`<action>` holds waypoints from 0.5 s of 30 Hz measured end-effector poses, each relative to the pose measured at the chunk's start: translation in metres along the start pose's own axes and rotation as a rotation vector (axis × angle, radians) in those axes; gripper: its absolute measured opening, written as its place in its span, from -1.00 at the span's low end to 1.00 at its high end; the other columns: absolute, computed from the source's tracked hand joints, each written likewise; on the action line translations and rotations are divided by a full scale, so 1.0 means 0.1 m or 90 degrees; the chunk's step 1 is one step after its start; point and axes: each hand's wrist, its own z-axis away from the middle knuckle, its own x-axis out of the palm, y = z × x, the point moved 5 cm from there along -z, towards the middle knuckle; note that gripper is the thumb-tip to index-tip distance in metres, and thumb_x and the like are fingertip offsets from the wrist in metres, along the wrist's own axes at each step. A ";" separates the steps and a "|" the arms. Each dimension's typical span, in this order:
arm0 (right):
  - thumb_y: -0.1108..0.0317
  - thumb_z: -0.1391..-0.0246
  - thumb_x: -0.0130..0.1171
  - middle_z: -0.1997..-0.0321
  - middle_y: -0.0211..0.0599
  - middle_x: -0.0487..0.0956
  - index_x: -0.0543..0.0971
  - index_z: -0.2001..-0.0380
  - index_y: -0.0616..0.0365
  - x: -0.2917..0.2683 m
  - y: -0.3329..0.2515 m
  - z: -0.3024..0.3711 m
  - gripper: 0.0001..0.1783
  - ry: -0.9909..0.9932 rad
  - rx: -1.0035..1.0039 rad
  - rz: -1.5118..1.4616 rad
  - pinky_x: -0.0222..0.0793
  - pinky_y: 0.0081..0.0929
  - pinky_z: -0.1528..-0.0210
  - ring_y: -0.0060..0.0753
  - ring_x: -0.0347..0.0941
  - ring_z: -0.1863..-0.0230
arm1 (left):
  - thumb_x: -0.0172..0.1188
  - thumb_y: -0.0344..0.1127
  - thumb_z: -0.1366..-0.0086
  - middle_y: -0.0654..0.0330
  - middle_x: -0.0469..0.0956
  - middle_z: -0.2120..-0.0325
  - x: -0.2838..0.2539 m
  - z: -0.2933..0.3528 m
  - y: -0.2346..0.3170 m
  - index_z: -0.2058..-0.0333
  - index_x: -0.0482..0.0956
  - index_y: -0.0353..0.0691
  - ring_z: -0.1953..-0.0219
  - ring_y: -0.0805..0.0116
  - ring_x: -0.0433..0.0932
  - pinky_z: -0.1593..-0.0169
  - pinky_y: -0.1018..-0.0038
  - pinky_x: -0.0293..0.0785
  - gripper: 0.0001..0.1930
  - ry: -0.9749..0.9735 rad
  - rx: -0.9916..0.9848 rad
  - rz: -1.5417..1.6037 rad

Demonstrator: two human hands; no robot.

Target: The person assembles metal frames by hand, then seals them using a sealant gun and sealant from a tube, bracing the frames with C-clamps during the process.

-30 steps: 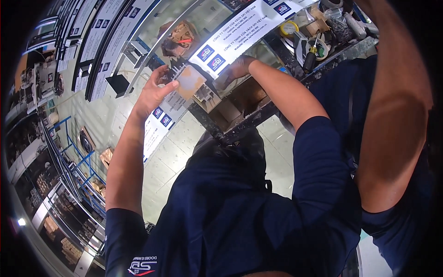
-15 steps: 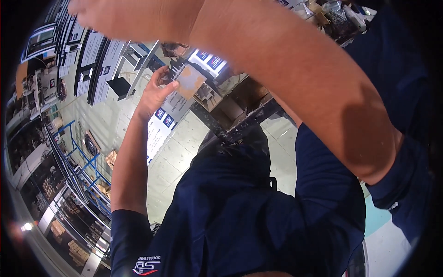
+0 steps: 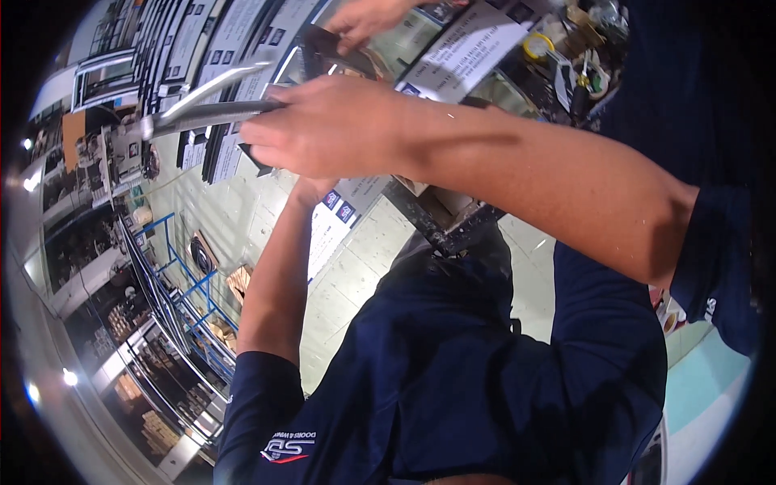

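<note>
My right hand [image 3: 323, 125] is closed round one end of a dark grey bar-like tool [image 3: 214, 117], which points left and ends in a pale tip. A thin silvery streak runs close above it; I cannot make out whether it belongs to the tool. My left hand [image 3: 314, 191] is just below the right one, its fingers hidden behind it. Whatever the left hand holds is out of sight. Past them, another person's hand [image 3: 364, 20] touches a dark piece [image 3: 335, 52]. Below my right forearm is a dark, worn open metal box [image 3: 449, 230], partly covered.
Long profiles with printed white film [image 3: 234, 48] stand at the upper left. A film-covered white length [image 3: 469, 48] lies at the upper right, beside a yellow tape roll [image 3: 537, 46] and a black-handled tool [image 3: 579, 101]. A blue frame rack [image 3: 198, 287] stands on the left.
My right hand has come down from the top edge to my left hand. The flat grey-and-tan piece under my left fingers is now hidden. Another person's hand has appeared at the top.
</note>
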 end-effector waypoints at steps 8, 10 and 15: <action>0.46 0.09 0.23 0.05 -0.32 0.58 0.62 0.24 0.15 -0.24 -0.13 0.09 -0.75 -0.071 -0.049 -0.094 0.53 -0.39 -0.17 -0.24 0.59 -0.04 | 0.44 0.03 -0.25 0.03 0.50 -0.22 0.09 -0.10 0.70 -0.24 0.45 -0.34 -0.23 0.26 0.46 -0.29 0.29 0.41 -0.26 0.020 0.132 -0.011; 0.48 0.15 0.27 0.10 -0.19 0.60 0.62 0.28 0.26 -0.19 -0.14 -0.01 -0.73 -0.174 -0.110 0.036 0.57 -0.33 -0.12 -0.18 0.60 -0.02 | 0.46 0.04 -0.22 0.01 0.49 -0.21 0.14 -0.06 0.78 -0.25 0.43 -0.36 -0.24 0.25 0.46 -0.30 0.28 0.41 -0.23 0.036 0.155 -0.001; 0.53 0.03 0.25 0.12 -0.20 0.57 0.57 0.24 0.25 -0.15 -0.18 -0.10 -0.78 -0.250 -0.105 0.024 0.52 -0.35 -0.17 -0.26 0.56 -0.02 | 0.55 0.37 0.13 -0.25 0.36 -0.27 0.24 -0.11 0.40 -0.36 0.21 -0.45 -0.32 -0.09 0.39 -0.38 0.19 0.33 0.28 0.121 0.044 0.151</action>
